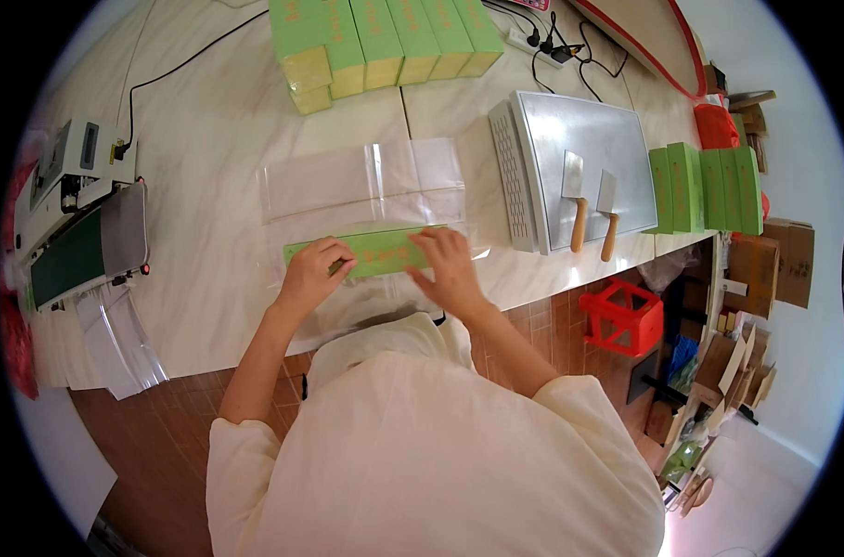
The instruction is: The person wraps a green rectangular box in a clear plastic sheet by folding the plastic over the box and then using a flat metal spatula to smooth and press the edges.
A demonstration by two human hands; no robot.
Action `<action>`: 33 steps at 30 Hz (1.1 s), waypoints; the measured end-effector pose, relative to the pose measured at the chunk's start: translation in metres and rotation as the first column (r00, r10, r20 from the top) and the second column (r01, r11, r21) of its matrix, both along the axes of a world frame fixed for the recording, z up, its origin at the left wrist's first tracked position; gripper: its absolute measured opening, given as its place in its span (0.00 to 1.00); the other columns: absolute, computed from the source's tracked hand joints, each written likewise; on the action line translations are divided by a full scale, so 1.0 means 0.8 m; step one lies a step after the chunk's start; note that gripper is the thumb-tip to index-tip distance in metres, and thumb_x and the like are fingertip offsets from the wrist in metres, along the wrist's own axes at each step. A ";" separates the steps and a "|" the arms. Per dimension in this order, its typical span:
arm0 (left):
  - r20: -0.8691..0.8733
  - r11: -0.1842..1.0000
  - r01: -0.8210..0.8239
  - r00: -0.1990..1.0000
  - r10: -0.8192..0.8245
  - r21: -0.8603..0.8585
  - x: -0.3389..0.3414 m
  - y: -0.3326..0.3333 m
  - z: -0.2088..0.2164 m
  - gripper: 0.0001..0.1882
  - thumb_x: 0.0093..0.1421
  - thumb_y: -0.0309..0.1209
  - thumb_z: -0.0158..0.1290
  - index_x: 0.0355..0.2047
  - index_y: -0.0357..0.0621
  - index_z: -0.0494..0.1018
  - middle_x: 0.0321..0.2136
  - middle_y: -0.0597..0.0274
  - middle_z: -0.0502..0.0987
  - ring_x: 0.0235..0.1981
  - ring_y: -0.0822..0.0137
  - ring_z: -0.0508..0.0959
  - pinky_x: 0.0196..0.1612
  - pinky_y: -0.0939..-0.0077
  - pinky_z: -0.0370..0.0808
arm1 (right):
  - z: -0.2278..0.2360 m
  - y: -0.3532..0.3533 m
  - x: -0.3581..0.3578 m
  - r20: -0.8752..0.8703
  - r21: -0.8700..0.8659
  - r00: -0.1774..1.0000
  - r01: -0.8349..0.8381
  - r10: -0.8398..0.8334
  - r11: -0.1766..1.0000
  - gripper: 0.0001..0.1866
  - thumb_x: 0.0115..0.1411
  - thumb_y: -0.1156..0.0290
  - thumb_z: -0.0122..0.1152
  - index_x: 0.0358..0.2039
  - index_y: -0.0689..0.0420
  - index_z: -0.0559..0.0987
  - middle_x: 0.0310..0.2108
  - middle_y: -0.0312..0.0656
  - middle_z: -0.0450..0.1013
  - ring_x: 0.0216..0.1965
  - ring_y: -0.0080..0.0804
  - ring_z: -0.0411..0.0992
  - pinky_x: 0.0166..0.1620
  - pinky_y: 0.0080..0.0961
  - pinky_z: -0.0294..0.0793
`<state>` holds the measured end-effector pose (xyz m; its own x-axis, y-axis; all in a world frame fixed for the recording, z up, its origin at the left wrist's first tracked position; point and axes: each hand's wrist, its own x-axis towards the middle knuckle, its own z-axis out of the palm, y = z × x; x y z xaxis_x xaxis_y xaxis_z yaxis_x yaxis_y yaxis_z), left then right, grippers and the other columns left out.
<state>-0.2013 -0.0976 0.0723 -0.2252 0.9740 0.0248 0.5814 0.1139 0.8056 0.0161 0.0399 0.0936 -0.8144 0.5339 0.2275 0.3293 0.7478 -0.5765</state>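
A long, flat green box point(377, 249) with orange lettering lies on the table in front of me, on clear plastic film. Curled over its left end is my left hand point(314, 271), with the fingertips and thumb bent against the box. At the other end, my right hand point(451, 269) has its thumb and fingers apart over the box's top, slightly blurred. Clear plastic bags or sheets point(361, 181) spread out flat just beyond the box. A corner of film sticks out past my right hand.
Green boxes point(399, 46) stand in a row at the back. To the right, two wooden-handled scrapers point(579, 200) rest on a metal-topped appliance point(542, 139). A machine with a green belt point(69, 255) sits at left, near stacked film point(120, 339). A red stool point(623, 317) is on the floor.
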 end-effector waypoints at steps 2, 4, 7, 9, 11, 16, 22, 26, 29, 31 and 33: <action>0.022 1.000 -0.013 1.000 0.013 -0.017 0.000 -0.001 0.000 0.05 0.56 0.27 0.59 0.30 0.40 0.76 0.31 0.60 0.77 0.32 0.58 0.77 0.35 0.68 0.75 | -0.014 -0.014 -0.018 0.006 0.045 1.000 -0.003 0.003 0.999 0.21 0.48 0.73 0.69 0.44 0.56 0.74 0.44 0.44 0.69 0.48 0.44 0.66 0.53 0.43 0.63; 0.027 1.000 -0.012 1.000 0.013 -0.012 0.000 0.000 -0.003 0.05 0.55 0.27 0.60 0.30 0.39 0.76 0.31 0.60 0.77 0.31 0.60 0.77 0.35 0.70 0.76 | -0.036 -0.014 -0.026 -0.002 0.044 0.999 0.033 -0.033 0.998 0.17 0.50 0.73 0.68 0.40 0.55 0.73 0.44 0.43 0.69 0.47 0.44 0.66 0.52 0.43 0.63; -0.018 1.000 -0.004 1.000 0.004 -0.002 0.002 -0.002 -0.005 0.06 0.54 0.27 0.61 0.30 0.40 0.76 0.33 0.60 0.76 0.34 0.60 0.76 0.38 0.69 0.75 | -0.050 -0.017 -0.034 -0.046 0.028 0.998 0.043 -0.042 0.999 0.12 0.52 0.73 0.66 0.36 0.55 0.73 0.42 0.42 0.69 0.46 0.43 0.66 0.51 0.42 0.62; -0.066 1.000 -0.014 0.998 0.014 0.001 -0.002 -0.005 -0.001 0.07 0.54 0.27 0.61 0.30 0.40 0.75 0.34 0.59 0.75 0.36 0.58 0.75 0.41 0.67 0.74 | -0.050 -0.016 -0.037 -0.067 0.013 0.997 0.044 -0.043 0.999 0.10 0.53 0.73 0.65 0.35 0.55 0.73 0.42 0.41 0.69 0.45 0.43 0.66 0.51 0.41 0.61; -0.116 0.999 -0.045 0.992 0.044 -0.009 -0.005 -0.017 0.008 0.07 0.53 0.27 0.62 0.30 0.40 0.74 0.36 0.59 0.74 0.39 0.57 0.74 0.44 0.66 0.73 | -0.050 -0.017 -0.036 -0.067 -0.012 0.997 0.049 -0.050 0.999 0.09 0.54 0.73 0.64 0.34 0.54 0.74 0.41 0.41 0.69 0.45 0.43 0.66 0.51 0.42 0.61; -0.162 0.986 -0.153 0.977 0.141 -0.061 -0.035 -0.057 0.015 0.08 0.53 0.26 0.62 0.29 0.39 0.73 0.39 0.58 0.74 0.40 0.56 0.74 0.44 0.65 0.72 | -0.052 -0.019 -0.036 -0.048 -0.027 0.996 0.073 -0.074 0.997 0.09 0.54 0.73 0.64 0.35 0.55 0.74 0.42 0.40 0.69 0.45 0.43 0.65 0.51 0.41 0.60; -0.242 0.978 -0.207 0.948 0.208 0.030 -0.034 -0.067 0.011 0.07 0.53 0.25 0.61 0.28 0.39 0.73 0.36 0.60 0.78 0.38 0.57 0.76 0.42 0.65 0.73 | -0.055 -0.017 -0.035 -0.045 -0.045 0.996 0.073 -0.075 0.996 0.10 0.54 0.73 0.65 0.36 0.55 0.74 0.41 0.40 0.70 0.45 0.44 0.65 0.51 0.41 0.59; -0.322 0.974 -0.201 0.920 0.224 0.102 -0.031 -0.067 0.003 0.07 0.55 0.29 0.59 0.28 0.41 0.73 0.32 0.63 0.78 0.34 0.60 0.77 0.38 0.66 0.73 | -0.044 -0.012 -0.023 -0.037 -0.040 0.999 0.002 -0.003 0.999 0.12 0.52 0.73 0.66 0.36 0.55 0.74 0.40 0.40 0.71 0.45 0.44 0.66 0.51 0.42 0.60; -0.336 0.974 -0.204 0.914 0.225 0.097 -0.029 -0.072 0.004 0.07 0.55 0.29 0.59 0.27 0.41 0.73 0.32 0.64 0.79 0.35 0.59 0.78 0.39 0.66 0.74 | -0.021 0.007 -0.005 -0.001 -0.040 0.998 -0.064 0.064 0.997 0.13 0.51 0.74 0.68 0.35 0.54 0.74 0.40 0.39 0.71 0.46 0.43 0.66 0.51 0.41 0.60; -0.325 0.975 -0.207 0.919 0.223 0.084 -0.029 -0.073 0.003 0.06 0.55 0.27 0.60 0.28 0.40 0.74 0.33 0.62 0.80 0.35 0.58 0.78 0.39 0.66 0.74 | -0.027 0.030 0.017 0.044 -0.014 0.993 -0.112 0.113 0.994 0.12 0.50 0.74 0.68 0.34 0.54 0.74 0.40 0.39 0.71 0.46 0.43 0.67 0.51 0.41 0.61; -0.317 0.974 -0.210 0.922 0.225 0.080 -0.029 -0.073 0.000 0.05 0.55 0.26 0.59 0.28 0.40 0.75 0.34 0.61 0.81 0.36 0.57 0.79 0.39 0.65 0.75 | -0.020 0.045 0.028 0.075 -0.009 0.988 -0.137 0.137 0.991 0.11 0.50 0.75 0.68 0.33 0.53 0.74 0.40 0.38 0.72 0.46 0.42 0.67 0.51 0.41 0.62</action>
